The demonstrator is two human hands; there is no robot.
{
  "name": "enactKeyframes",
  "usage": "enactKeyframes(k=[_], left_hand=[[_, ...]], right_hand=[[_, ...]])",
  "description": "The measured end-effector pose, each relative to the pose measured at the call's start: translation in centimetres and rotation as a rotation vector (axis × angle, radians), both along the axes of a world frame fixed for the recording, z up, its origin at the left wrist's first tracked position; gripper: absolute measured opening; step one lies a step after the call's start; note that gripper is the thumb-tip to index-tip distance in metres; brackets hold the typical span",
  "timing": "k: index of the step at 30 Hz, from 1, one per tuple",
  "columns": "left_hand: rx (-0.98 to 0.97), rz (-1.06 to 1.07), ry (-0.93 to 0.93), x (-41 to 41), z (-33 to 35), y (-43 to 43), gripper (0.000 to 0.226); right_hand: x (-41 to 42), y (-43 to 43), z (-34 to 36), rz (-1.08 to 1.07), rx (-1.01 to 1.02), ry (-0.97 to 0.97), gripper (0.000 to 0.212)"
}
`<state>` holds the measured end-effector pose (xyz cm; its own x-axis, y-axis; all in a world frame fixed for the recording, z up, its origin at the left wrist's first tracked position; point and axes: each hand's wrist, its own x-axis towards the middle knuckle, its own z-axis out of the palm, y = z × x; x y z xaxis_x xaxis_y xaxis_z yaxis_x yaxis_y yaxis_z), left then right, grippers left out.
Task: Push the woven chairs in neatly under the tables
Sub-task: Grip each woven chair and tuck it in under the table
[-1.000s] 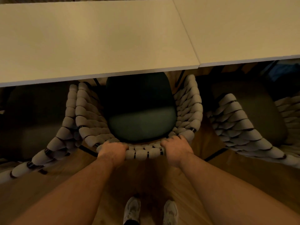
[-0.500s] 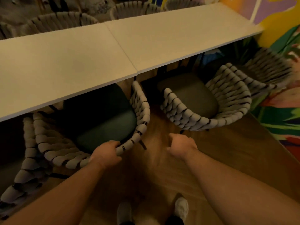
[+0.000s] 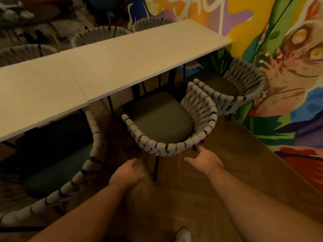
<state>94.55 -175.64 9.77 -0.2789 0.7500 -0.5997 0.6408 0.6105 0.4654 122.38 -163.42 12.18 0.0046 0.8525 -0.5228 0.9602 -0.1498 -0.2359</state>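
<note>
Head view: two white tables (image 3: 122, 63) stand butted end to end, their long edge running from lower left to upper right. The middle woven chair (image 3: 171, 149) sits at the right-hand table, its open front facing the table and its curved back toward the person. Its front-to-back axis lies roughly square to the table edge. Only the front of the grey seat cushion (image 3: 162, 119) is under the top; most of the seat is out. The left hand (image 3: 128, 173) hovers low beside a chair leg, fingers loosely curled, holding nothing. The right hand (image 3: 204, 160) reaches up with fingers spread, just under the back rim; contact cannot be told. A green-seated chair (image 3: 94, 137) stands to the left, another chair (image 3: 244, 95) by the painted wall (image 3: 288, 84). Wood floor (image 3: 236, 154) below.
</note>
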Motion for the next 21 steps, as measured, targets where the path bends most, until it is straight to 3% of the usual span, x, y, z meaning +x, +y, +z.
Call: enactKeyframes(k=[5,16,21], left_hand=[[-0.028,0.162,-0.091,5.4,-0.4,4.6,0.103],[-0.016,0.549,-0.35,7.0,-6.5,13.9,0.137],[0.057,0.857,-0.52,9.3,-10.2,15.8,0.125]], right_hand=[[4.4,5.9,0.2,-0.022,-0.014,0.005,0.1],[4.2,19.9,-3.8,-0.032,-0.118,0.052,0.102],[5.2,24.3,-7.1,-0.092,-0.25,0.054,0.095]])
